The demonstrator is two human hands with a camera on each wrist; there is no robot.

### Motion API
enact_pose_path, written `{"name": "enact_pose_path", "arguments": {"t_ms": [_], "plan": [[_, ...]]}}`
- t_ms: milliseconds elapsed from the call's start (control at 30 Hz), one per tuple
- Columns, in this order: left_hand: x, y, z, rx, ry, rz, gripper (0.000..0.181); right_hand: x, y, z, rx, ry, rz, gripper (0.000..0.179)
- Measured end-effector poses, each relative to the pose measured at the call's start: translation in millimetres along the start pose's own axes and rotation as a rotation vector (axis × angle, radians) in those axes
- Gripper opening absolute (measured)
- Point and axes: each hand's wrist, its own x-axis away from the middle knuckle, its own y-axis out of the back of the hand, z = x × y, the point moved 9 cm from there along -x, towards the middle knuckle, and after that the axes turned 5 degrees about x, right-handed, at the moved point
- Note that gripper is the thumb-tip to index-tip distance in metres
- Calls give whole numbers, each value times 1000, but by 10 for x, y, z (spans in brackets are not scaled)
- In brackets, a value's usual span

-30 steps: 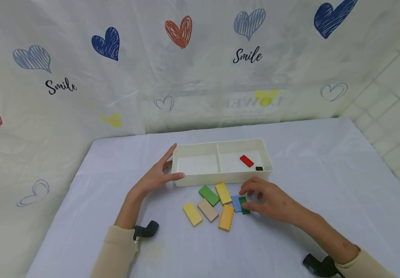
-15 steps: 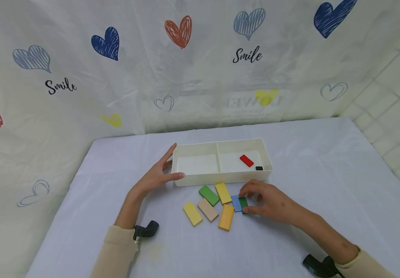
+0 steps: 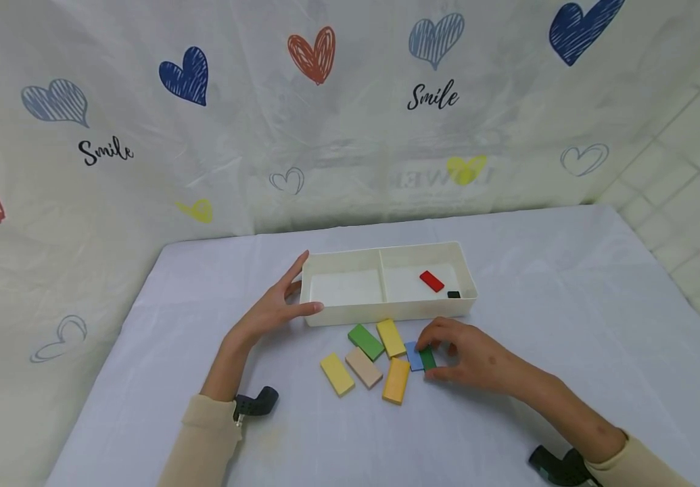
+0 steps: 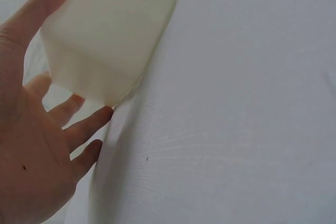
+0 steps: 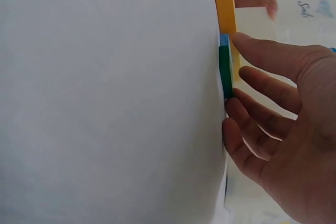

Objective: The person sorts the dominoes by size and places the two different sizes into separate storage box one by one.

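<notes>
My left hand (image 3: 270,310) grips the left end of a white two-compartment tray (image 3: 350,315), thumb along the near wall and index finger at the far corner. In the left wrist view its fingers (image 4: 89,128) touch the tray's end wall (image 4: 100,72). My right hand (image 3: 468,353) pinches a dark green block (image 3: 427,358) by its ends between thumb and fingers; the block lies against a blue block (image 3: 413,356). In the right wrist view the fingertips touch one end of the dark green block (image 5: 225,72), beside the orange-yellow block (image 5: 224,3).
Left of the right hand lie a light green block (image 3: 365,343), two yellow blocks (image 3: 391,338), a beige block (image 3: 364,368) and an orange-yellow block (image 3: 396,381). Inside the tray's right compartment are a red block (image 3: 431,281) and a small black piece (image 3: 454,295).
The right hand has shifted slightly toward the near side, and its thumb and fingers have come round the dark green block's ends. The left hand and tray have stayed put.
</notes>
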Motion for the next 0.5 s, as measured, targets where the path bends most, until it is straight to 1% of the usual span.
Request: {"name": "enact_pose_path", "arguments": {"t_ms": [167,500], "plan": [[8,-1,-2,-2,5,4,101,4,-8,29,1,16,13,35],[11,4,-19,-3,5,0,101,-10,-31,44,52,8,41,37]]}}
